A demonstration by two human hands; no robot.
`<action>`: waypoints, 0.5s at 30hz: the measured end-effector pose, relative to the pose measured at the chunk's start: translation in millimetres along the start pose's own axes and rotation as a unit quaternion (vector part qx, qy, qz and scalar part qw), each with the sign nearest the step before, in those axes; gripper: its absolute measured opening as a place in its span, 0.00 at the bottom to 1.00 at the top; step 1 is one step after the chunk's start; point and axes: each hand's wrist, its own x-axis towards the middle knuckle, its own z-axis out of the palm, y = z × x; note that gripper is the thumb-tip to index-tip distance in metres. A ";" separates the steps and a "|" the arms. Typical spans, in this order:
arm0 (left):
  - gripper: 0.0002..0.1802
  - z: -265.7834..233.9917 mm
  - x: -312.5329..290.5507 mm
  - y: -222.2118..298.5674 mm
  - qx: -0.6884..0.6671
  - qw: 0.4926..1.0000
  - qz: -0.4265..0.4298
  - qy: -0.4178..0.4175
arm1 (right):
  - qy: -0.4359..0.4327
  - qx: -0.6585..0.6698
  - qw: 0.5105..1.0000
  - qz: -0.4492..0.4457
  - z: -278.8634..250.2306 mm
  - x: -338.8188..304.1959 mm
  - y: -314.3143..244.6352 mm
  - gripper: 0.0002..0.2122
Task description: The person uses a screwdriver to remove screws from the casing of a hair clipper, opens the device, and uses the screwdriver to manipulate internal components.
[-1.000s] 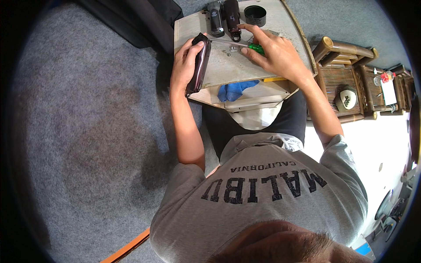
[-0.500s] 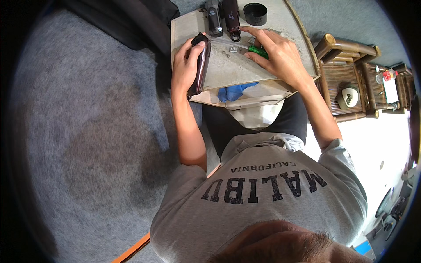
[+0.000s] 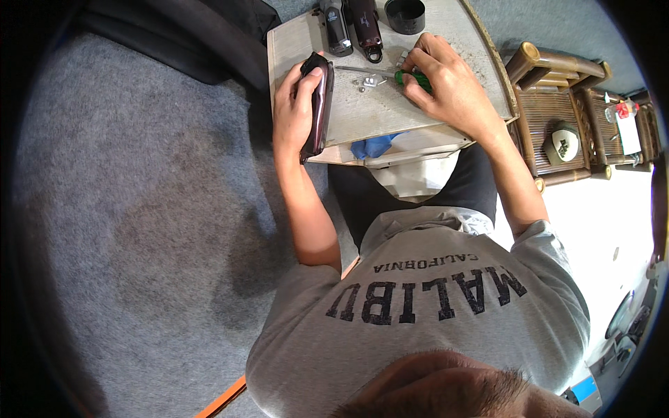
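Note:
My left hand [image 3: 293,115] is wrapped round a dark maroon hair clipper [image 3: 319,115], held upright at the left side of a small wooden table, thumb on its face. In my right hand [image 3: 456,90] the green handle of a screwdriver [image 3: 401,77] is pinched between thumb and curled fingers. Its thin metal shaft points left and ends close to the clipper's upper part; whether it touches I cannot tell. Between the hands lie a small metal clipper part [image 3: 371,81] and tiny screw-like pieces [image 3: 362,89]. Another small metallic piece is partly hidden behind my right fingers.
At the table's [image 3: 390,115] far side lie a black clipper [image 3: 338,33], a second maroon clipper [image 3: 366,28] and a round black container [image 3: 405,17]. Below the tabletop an open drawer holds a blue cloth [image 3: 374,146]. Bamboo chairs [image 3: 550,115] stand right, a cap [image 3: 563,144] on one.
My right fingers have closed around the screwdriver's green handle, where earlier they were spread over it. The left hand and clipper have barely moved; the view has shifted slightly.

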 end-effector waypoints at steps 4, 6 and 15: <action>0.20 -0.2 0.9 -3.6 -0.020 1.000 -0.015 -0.003 | -0.007 0.029 1.000 -0.011 0.5 0.3 1.6 0.10; 0.21 0.1 0.2 -2.3 -0.017 1.000 -0.019 -0.001 | -0.010 0.022 1.000 -0.008 -1.0 0.7 -0.2 0.09; 0.21 2.4 -2.5 4.7 0.001 1.000 -0.005 0.005 | -0.032 0.013 0.999 -0.028 -0.2 -0.1 2.1 0.12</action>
